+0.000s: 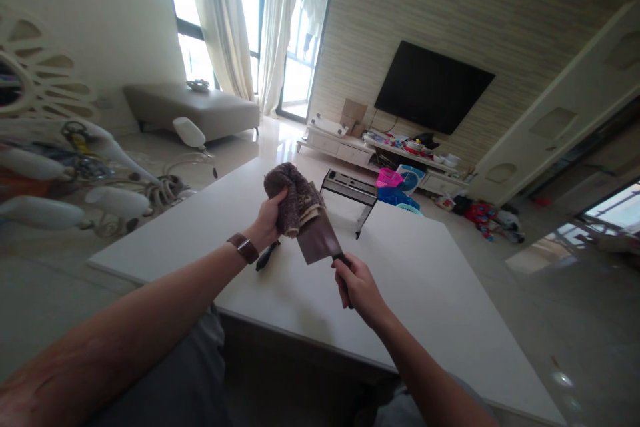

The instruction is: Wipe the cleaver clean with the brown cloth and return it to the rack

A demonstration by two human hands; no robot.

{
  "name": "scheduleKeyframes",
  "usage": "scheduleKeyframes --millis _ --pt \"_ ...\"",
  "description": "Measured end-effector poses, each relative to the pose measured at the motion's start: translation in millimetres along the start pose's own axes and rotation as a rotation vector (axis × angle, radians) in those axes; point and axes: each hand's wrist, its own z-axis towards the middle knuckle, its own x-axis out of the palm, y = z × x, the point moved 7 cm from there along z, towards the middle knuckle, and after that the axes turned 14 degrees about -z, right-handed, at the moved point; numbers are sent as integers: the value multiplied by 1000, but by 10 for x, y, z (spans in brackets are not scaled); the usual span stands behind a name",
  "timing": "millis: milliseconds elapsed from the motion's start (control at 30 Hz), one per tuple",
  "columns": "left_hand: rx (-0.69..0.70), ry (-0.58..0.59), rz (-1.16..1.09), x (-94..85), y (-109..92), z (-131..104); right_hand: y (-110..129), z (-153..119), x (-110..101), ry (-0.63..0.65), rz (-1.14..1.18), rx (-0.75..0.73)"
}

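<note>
A folded brown cloth (pixel 290 197) is gripped in my left hand (pixel 269 217), above the white table (pixel 410 280). My right hand (pixel 357 283) is closed round the dark handle of a cleaver (pixel 320 240). The broad blade points up and to the left, and its upper part lies against or behind the cloth, which hides some of it. Beneath my left hand a dark-handled object (pixel 267 257) rests on the table; the cloth and hand hide its other end.
A black and grey rack (pixel 350 187) stands at the table's far side. Beyond are a pink basket (pixel 389 178), a low white cabinet (pixel 353 152) and a television (pixel 434 87). White lamp-like shades (pixel 117 201) are at the left; a bench (pixel 200 110) stands by the window.
</note>
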Motion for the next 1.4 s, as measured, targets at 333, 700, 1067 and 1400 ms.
scheduleKeyframes --millis 333,700,1067,1400 --pt "-230 26 158 39 479 -299 -49 18 -155 -145 98 -15" --pt "-249 108 258 -8 823 -569 -139 54 -134 -103 116 32" --pt "-246 88 248 -32 827 -572 -129 47 -128 -98 95 35" --pt "-266 76 230 -56 835 -573 -128 56 -105 -91 92 49"
